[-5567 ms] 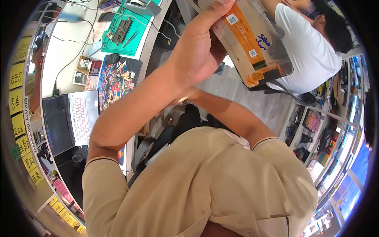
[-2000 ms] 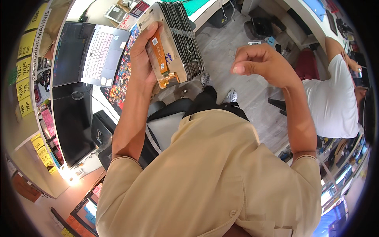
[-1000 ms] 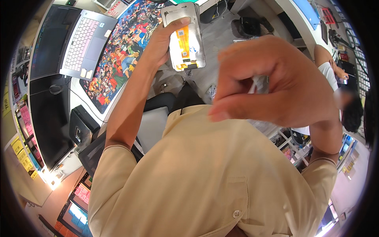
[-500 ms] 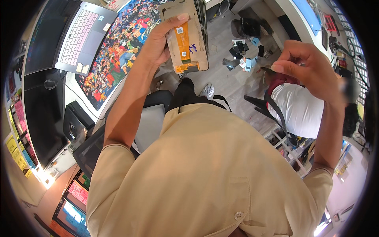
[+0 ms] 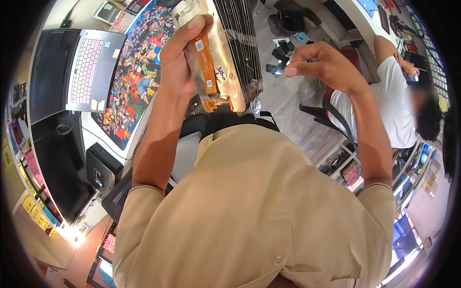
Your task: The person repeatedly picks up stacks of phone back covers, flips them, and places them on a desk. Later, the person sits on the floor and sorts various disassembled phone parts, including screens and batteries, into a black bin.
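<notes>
A thick stack of phone screens (image 5: 223, 79) is held up at the top middle, its dark edges turned to the right and bound with clear film. The front panel has a gold back, purple handwriting and an orange flex cable (image 5: 205, 62) with small square codes. My left hand (image 5: 180, 60) is closed round the stack's left side, thumb across the front. To the right and apart from it, my right hand (image 5: 326, 67) is raised with thumb and fingers pinched together. Whatever lies in that pinch, if anything, is too small to make out.
At the left, a laptop (image 5: 91, 72) stands on a desk beside a colourful printed mat (image 5: 139, 81). Several phones and parts (image 5: 283, 50) lie on the floor ahead. A person in a white shirt (image 5: 389, 105) sits at the right on a chair (image 5: 336, 120).
The stack has shifted left and turned, so more of its layered edge shows. My right hand has moved left toward it, still pinched. The seated person's arm has come into view.
</notes>
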### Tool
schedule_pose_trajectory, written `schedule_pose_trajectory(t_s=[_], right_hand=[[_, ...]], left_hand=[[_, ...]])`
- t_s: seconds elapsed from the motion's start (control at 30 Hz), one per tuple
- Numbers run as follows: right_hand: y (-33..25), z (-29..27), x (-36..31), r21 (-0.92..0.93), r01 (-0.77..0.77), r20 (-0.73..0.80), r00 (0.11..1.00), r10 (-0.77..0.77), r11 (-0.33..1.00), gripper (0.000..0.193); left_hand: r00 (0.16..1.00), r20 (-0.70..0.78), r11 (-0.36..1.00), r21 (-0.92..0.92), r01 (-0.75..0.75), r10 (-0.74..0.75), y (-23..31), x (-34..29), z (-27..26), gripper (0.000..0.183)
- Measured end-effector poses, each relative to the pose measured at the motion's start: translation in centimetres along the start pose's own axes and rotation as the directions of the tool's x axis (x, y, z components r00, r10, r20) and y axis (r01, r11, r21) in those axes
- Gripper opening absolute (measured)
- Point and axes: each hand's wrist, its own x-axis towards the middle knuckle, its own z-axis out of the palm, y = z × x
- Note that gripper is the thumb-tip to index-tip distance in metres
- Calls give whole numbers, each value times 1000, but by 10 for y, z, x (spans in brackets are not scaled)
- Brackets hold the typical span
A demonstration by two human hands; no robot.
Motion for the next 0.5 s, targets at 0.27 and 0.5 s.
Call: schedule_pose_trajectory(t_s=[0.27, 0.5], right_hand=[[29, 39, 22, 315, 122, 28, 990, -138, 941, 31], [42, 71, 37, 555, 225, 67, 948, -312, 801, 24]], left_hand=[[1000, 26, 991, -131, 11, -8, -19, 1, 22, 36], [998, -40, 994, -107, 33, -37, -44, 17, 34, 46]])
